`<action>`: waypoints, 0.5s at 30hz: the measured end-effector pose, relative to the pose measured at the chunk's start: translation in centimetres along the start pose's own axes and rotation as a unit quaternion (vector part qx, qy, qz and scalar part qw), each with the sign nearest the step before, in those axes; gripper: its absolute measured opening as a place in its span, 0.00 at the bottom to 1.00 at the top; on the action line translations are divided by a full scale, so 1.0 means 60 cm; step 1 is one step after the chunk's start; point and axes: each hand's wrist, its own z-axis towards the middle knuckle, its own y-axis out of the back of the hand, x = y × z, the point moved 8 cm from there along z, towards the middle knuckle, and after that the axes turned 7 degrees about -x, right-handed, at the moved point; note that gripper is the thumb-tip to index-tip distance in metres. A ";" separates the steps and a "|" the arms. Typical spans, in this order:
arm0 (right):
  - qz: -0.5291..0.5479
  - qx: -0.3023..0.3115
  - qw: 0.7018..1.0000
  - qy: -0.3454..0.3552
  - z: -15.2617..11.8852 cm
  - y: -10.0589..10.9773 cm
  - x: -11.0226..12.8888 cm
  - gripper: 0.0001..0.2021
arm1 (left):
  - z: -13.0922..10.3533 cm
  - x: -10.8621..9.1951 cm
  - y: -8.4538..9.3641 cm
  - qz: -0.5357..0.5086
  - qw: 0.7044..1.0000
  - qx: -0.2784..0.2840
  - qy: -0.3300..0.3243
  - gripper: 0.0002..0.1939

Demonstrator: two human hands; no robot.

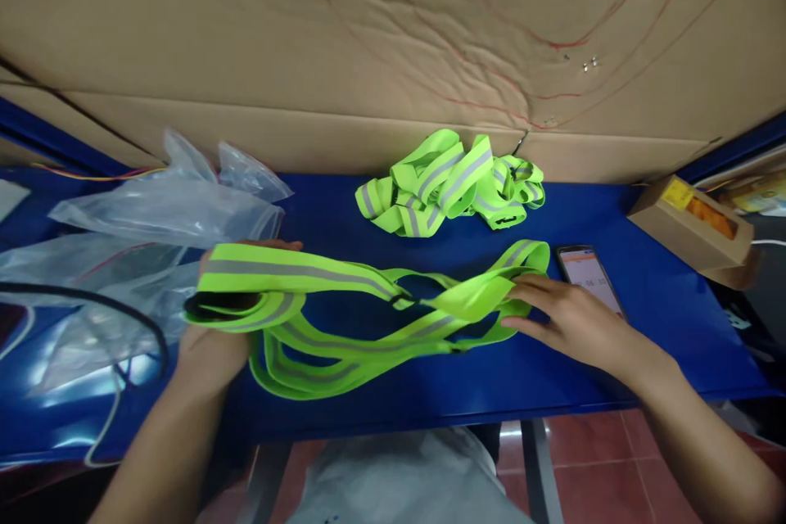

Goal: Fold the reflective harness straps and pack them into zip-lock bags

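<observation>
A yellow-green reflective strap [362, 352] with a grey stripe is held in loose loops above the blue table [332, 217], between the 2 hands. Its left end is gripped by the left hand [214, 352], whose fingers are largely hidden by the folded band. Its right end is touched by the fingers of the right hand [571, 319]; the thumb is spread apart from them, and whether the band is pinched cannot be told. Behind the loops, a tangled pile of similar straps [458, 184] is set against the cardboard panel [246, 41]. Clear plastic bags [165, 205] are strewn at the left, crossed by a black cable [92, 293]. A phone [589, 274] is placed just beside the right hand, near a cardboard box [669, 233].
</observation>
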 end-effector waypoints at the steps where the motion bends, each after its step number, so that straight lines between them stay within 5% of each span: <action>1: 0.028 -0.021 0.999 0.007 0.004 0.011 0.003 0.13 | -0.006 0.001 0.000 -0.009 1.000 -0.005 0.011 0.27; 4: 0.013 -0.086 0.996 0.006 0.018 0.032 -0.002 0.11 | -0.022 -0.005 0.001 0.001 1.000 0.001 -0.007 0.27; 8: -0.148 -0.126 0.981 0.000 0.034 0.022 -0.023 0.16 | -0.042 -0.002 0.014 0.053 0.997 0.012 -0.048 0.24; 12: -0.127 -0.125 0.984 -0.009 0.033 0.002 -0.055 0.05 | -0.053 0.019 0.022 0.079 0.996 0.040 -0.034 0.27; 15: -0.065 -0.049 0.997 -0.017 0.027 -0.022 -0.081 0.25 | -0.059 0.034 0.015 0.103 0.989 0.103 -0.011 0.27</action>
